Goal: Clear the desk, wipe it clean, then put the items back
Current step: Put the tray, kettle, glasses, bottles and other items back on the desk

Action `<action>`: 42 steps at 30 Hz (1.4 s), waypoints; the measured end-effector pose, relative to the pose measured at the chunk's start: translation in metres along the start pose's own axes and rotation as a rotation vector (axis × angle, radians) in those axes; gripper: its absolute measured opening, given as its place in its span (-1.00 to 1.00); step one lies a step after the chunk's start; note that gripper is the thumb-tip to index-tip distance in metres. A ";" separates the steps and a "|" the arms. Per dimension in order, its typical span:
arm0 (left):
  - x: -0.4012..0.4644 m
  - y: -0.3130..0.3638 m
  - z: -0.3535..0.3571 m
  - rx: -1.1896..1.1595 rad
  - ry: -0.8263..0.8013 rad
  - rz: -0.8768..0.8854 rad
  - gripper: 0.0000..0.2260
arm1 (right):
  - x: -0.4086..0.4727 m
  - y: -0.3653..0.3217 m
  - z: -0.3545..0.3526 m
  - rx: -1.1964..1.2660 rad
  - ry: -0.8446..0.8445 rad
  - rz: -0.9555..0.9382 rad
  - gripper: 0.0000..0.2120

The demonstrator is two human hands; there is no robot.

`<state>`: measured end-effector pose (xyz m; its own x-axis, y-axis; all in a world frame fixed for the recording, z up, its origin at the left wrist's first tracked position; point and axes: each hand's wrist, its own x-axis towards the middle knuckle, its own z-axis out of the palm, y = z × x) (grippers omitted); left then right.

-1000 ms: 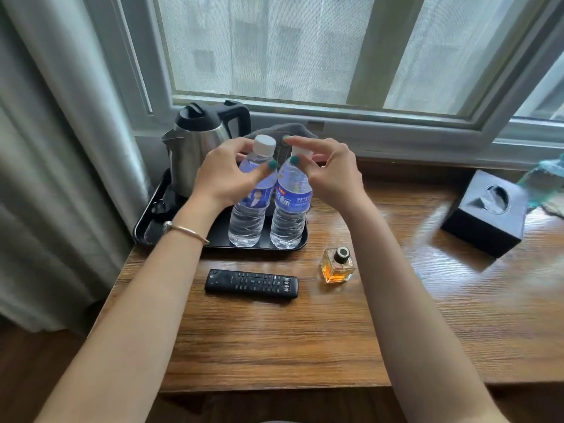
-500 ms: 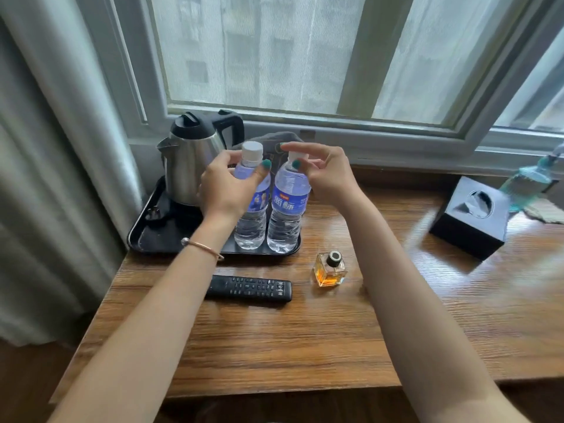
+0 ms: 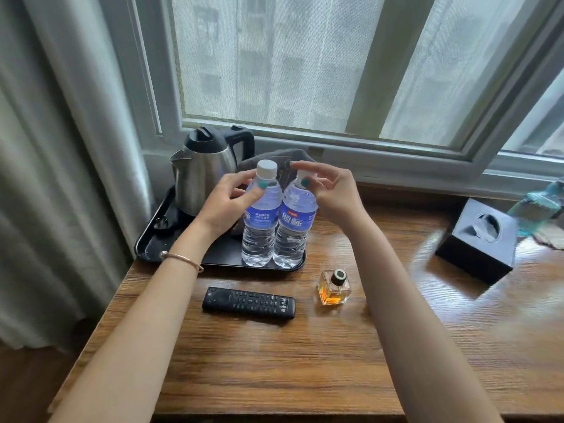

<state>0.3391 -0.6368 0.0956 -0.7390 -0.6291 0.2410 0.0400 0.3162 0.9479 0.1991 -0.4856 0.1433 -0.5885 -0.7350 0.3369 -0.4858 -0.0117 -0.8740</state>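
Two clear water bottles with blue labels stand side by side at the front right of the black tray (image 3: 146, 248). My left hand (image 3: 225, 203) is at the neck of the left bottle (image 3: 259, 227). Its thumb touches the bottle and its fingers are spread loosely. My right hand (image 3: 329, 190) hovers at the cap of the right bottle (image 3: 293, 230), thumb on the cap and fingers fanned apart. A black remote (image 3: 248, 302) and a small amber perfume bottle (image 3: 334, 286) lie on the wooden desk (image 3: 305, 361) in front of the tray.
A steel kettle (image 3: 204, 172) stands at the back of the tray, with a grey cloth (image 3: 274, 155) behind the bottles. A black tissue box (image 3: 479, 239) and a teal spray bottle (image 3: 537, 209) sit at the right. A curtain hangs left; the window sill runs behind.
Both hands have slid up from around the bottles' bodies to their necks and caps, and the fingers have loosened and spread. The bottles stand still on the tray.
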 end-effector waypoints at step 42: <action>0.006 0.003 -0.011 -0.022 -0.018 0.070 -0.33 | -0.016 0.028 0.006 0.097 -0.014 -0.076 -0.55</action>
<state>0.3423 -0.6472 0.1020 -0.7456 -0.5935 0.3031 0.1064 0.3429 0.9333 0.1988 -0.4779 0.1115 -0.5431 -0.7389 0.3989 -0.4631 -0.1326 -0.8763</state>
